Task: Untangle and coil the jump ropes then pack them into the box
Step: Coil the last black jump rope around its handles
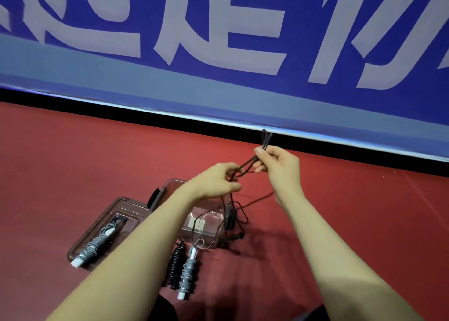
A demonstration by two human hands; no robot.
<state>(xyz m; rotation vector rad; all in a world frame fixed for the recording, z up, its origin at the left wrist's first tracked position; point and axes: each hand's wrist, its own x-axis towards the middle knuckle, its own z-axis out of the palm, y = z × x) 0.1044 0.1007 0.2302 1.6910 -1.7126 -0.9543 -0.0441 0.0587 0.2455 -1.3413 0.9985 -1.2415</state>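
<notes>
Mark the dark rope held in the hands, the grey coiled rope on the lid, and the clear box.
dark rope (247, 166), head view, on the strands between the hands.
grey coiled rope (93, 247), head view, on its wound middle.
clear box (206, 235), head view, on its front wall.

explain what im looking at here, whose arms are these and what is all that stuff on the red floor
There is no machine: these are a person's own bare arms, filmed by a wide-angle camera worn on their head, looking forward and down. The left hand and right hand both hold a dark jump rope in the air, its slack trailing to the red floor. Below sits a clear plastic box, and left of it what looks like its lid with a coiled grey rope on it. A coiled black rope and another grey coil lie in front. Behind is a blue banner.
</notes>
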